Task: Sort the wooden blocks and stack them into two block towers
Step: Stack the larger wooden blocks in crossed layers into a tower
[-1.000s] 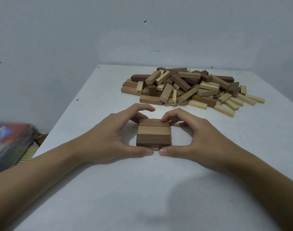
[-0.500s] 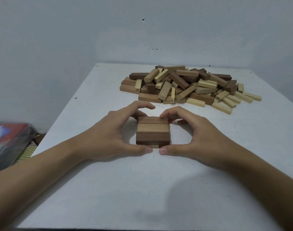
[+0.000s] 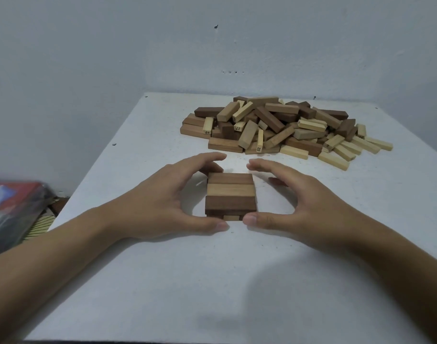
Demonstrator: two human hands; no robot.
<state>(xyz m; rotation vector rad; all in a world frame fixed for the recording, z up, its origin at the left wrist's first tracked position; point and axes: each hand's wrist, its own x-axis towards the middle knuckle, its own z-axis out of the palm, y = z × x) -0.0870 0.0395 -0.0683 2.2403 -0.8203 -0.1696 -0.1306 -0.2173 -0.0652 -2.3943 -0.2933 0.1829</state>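
Left hand [image 3: 162, 202] and right hand [image 3: 312, 204] cup the stack [image 3: 231, 194], fingers loosely arched clear of the wood, gripping nothing, thumbs at its front base. It sits mid-table [image 3: 212, 281], before the loose pile [image 3: 282, 127]: two crossed layers, the top row tan, pale, then dark brown.

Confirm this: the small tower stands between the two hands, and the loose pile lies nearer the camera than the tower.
Wrong on one count. The head view shows the loose pile lying beyond the tower, toward the far edge of the table. The tower does stand between the left hand and the right hand.
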